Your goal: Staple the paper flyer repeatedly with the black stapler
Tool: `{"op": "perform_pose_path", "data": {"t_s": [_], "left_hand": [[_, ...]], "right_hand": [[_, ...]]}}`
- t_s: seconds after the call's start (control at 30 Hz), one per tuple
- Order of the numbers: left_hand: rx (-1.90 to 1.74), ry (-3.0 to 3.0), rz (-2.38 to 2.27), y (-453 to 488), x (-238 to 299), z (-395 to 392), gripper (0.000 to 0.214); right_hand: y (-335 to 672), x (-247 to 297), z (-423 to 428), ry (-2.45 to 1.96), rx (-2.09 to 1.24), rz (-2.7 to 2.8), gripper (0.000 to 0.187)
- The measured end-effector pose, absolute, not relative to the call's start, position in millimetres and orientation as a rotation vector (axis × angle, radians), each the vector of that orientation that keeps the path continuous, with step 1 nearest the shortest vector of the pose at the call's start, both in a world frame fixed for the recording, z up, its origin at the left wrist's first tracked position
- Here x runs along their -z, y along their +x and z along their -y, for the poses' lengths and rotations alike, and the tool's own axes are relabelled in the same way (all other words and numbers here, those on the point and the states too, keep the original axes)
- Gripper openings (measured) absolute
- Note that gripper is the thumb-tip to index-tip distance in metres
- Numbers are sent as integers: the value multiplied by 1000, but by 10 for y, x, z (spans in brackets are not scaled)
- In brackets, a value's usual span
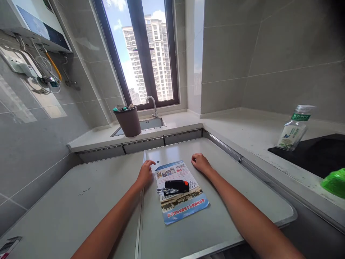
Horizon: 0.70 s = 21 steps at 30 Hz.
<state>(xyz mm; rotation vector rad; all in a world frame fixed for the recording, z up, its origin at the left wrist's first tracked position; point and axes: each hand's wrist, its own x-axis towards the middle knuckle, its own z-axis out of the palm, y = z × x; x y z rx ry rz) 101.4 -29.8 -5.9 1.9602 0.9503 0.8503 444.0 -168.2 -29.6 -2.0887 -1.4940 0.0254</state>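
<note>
A black stapler (176,187) with an orange end lies on a printed leaflet (185,208), its metal part sticking out to the left. The leaflet has a blue band with red characters along its near edge. My left hand (146,173) rests at the leaflet's left side, index finger stretched toward a few tiny dark pieces (157,162), perhaps staples, on the table; it holds nothing that I can see. Off the leaflet's far right corner, my right hand (201,162) rests on the table with its fingers curled in, apart from the stapler.
The pale folding table (107,201) has a seam left of the leaflet. Behind it, a brown bin (128,122) stands by the sink (152,124). On the right counter are a clear bottle (292,131), a black panel (315,151) and a green plastic bag (335,182).
</note>
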Motion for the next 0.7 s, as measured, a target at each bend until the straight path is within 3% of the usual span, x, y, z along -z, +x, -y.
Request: {"op": "perform_pose_path", "data": {"t_s": [0.1,0.33,0.5,0.7], "left_hand": [[-779,2125,-884,1194,47,131,39],[-730,2295,-994,1063,151,183,19],[-786,2266,-1081,784,177,454,13],[-952,1693,-983,712,354,927,37]], "right_hand": [[4464,344,1668,-2105,-17,1515,16],[4472,338,1677,-2076,-21,1507,31],[4414,278,1677,-2002,-50,1434,25],[4151,54,1747,-1771,-234,1629,23]]}}
